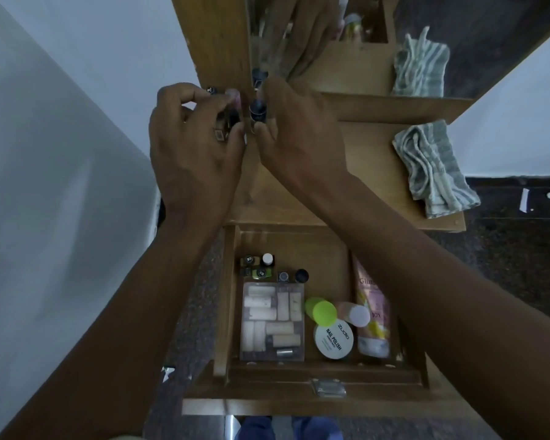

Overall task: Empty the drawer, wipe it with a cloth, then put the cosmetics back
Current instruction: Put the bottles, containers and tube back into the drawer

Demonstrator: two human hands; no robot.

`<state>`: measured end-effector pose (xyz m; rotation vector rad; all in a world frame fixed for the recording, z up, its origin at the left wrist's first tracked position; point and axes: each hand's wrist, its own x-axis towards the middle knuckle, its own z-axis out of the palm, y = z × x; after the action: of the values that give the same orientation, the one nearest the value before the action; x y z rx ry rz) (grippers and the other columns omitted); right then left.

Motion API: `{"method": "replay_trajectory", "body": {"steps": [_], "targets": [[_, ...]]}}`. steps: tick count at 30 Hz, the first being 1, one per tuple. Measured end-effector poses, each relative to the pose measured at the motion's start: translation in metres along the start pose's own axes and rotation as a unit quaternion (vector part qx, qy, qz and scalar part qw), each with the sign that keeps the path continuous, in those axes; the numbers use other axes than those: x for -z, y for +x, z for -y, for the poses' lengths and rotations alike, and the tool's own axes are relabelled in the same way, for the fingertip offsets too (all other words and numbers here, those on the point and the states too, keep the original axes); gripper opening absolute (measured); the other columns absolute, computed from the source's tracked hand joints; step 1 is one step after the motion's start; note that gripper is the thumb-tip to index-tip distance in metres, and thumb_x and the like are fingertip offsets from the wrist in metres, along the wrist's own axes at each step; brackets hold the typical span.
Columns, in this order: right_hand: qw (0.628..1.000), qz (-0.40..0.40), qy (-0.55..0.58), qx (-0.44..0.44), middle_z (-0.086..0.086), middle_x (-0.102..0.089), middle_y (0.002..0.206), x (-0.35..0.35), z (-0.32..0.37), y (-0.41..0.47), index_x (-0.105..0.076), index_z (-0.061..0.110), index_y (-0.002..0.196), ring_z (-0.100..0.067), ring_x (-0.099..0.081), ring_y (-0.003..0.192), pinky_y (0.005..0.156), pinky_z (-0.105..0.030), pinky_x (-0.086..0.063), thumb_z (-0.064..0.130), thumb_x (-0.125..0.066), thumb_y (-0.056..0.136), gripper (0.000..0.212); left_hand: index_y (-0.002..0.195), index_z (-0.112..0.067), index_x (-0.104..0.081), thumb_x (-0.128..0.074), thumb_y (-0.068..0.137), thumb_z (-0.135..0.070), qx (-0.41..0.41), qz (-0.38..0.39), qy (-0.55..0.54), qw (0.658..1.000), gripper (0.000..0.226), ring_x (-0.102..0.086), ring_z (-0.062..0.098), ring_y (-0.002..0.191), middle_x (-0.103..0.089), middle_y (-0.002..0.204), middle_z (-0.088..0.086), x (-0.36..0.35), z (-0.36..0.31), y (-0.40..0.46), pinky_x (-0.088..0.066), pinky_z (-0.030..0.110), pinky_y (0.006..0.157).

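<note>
Emptying the drawer (232, 300): setting small nail-polish bottles upright at the back of the dressing-table top (356, 173), near the mirror (299, 36), clearing space for wiping. Left hand (191, 144) curling around several bottles (227, 122); right hand (299, 131) pinching one dark-capped bottle (257, 112). Remaining cosmetics sitting in the drawer; striped cloth (432, 169) waiting at right.

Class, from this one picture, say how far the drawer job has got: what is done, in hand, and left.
Done: little that shows. In hand: emptying; the left hand holds several small bottles and the right hand a dark-capped bottle over the shelf. Left: the drawer still holds the clear case, nail polish tub and tube; the striped cloth lies unused, so wiping and restocking remain.
</note>
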<state>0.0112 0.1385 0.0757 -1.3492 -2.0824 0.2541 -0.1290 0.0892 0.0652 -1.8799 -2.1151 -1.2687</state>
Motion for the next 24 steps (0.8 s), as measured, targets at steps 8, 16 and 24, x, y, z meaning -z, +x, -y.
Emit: {"method": "replay_trajectory", "body": {"steps": [8, 16, 24], "targets": [[1.0, -0.013, -0.007, 0.005, 0.003, -0.061, 0.079, -0.018, -0.005, 0.013, -0.058, 0.011, 0.096, -0.017, -0.056, 0.067, 0.053, -0.039, -0.047, 0.02, -0.069, 0.084, 0.018, 0.114, -0.01, -0.078, -0.068, 0.101, -0.03, -0.031, -0.009, 0.005, 0.999, 0.026, -0.069, 0.026, 0.1, -0.075, 0.11, 0.011, -0.014, 0.001, -0.001, -0.038, 0.016, 0.088], [0.998, -0.048, 0.049, -0.002, 0.001, -0.065, 0.073, -0.003, -0.008, -0.007, -0.063, 0.01, 0.094, -0.014, -0.061, 0.063, 0.058, -0.04, -0.053, 0.016, -0.069, 0.082, 0.015, 0.106, -0.007, -0.081, -0.072, 0.1, -0.027, -0.035, -0.006, -0.067, 0.997, 0.023, -0.073, 0.019, 0.092, -0.079, 0.101, 0.008, -0.002, -0.003, -0.012, -0.059, 0.032, 0.084], [0.994, 0.016, 0.07, -0.077, 0.007, -0.074, 0.088, 0.045, 0.005, -0.074, -0.072, 0.016, 0.103, -0.009, -0.069, 0.076, 0.07, -0.037, -0.06, 0.018, -0.075, 0.086, 0.017, 0.107, -0.004, -0.081, -0.077, 0.097, -0.015, -0.05, 0.046, -0.082, 0.994, 0.015, -0.073, 0.021, 0.096, -0.078, 0.101, 0.009, 0.033, -0.032, -0.069, -0.058, 0.036, 0.09]]}}
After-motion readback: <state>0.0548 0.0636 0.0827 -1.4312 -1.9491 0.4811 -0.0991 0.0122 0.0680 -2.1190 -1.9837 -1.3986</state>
